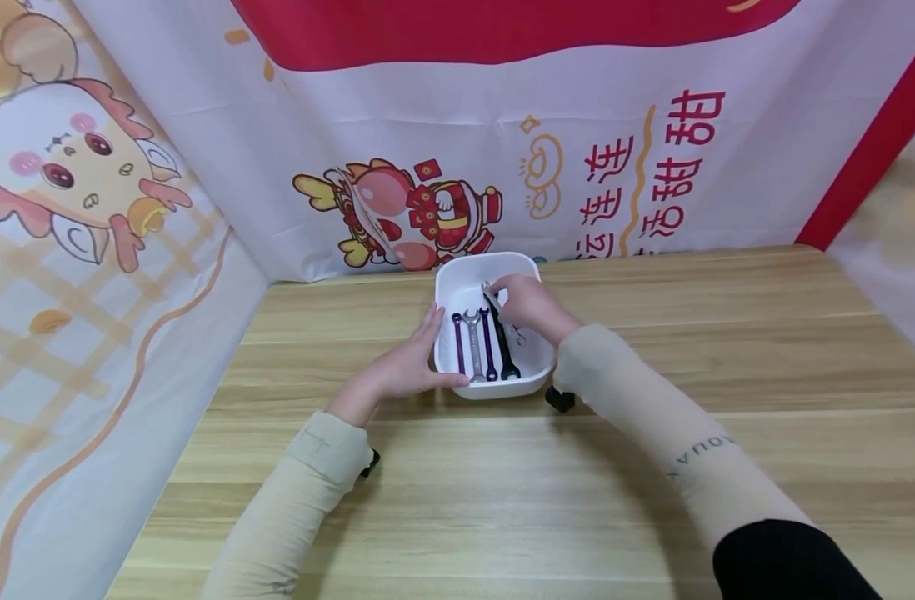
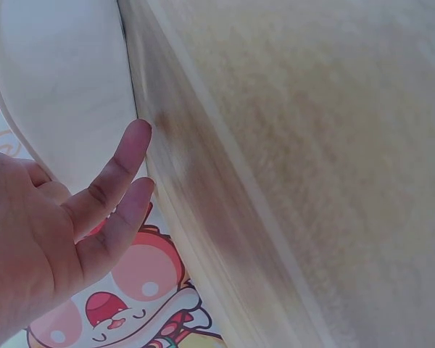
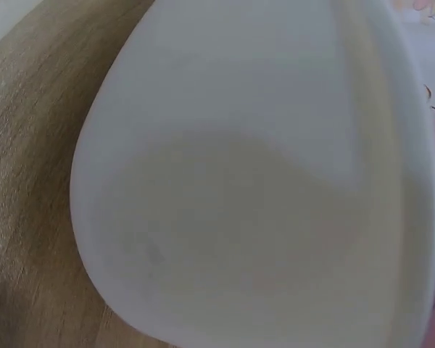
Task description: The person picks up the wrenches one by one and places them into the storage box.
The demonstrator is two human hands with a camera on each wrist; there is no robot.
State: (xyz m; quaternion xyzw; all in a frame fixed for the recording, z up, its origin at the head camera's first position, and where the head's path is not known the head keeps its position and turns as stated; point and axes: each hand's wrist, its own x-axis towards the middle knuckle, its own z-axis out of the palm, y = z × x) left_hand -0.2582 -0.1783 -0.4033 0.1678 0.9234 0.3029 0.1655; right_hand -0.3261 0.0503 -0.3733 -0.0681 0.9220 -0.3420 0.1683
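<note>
A white plastic bin stands on the wooden table with several wrenches inside. Its left part holds a purple wrench, a silver wrench, a second purple wrench and a black wrench, roughly side by side. My left hand holds the bin's near left corner, thumb along the front rim and fingers on the left side. Inside the bin, my right hand pinches a silver-grey wrench above the black one. A small silver piece shows under that hand.
The wooden tabletop stretches to both sides and toward me. Right behind the bin hangs a printed white and red cloth, with another printed cloth along the left edge. White bin wall fills most of the right wrist view.
</note>
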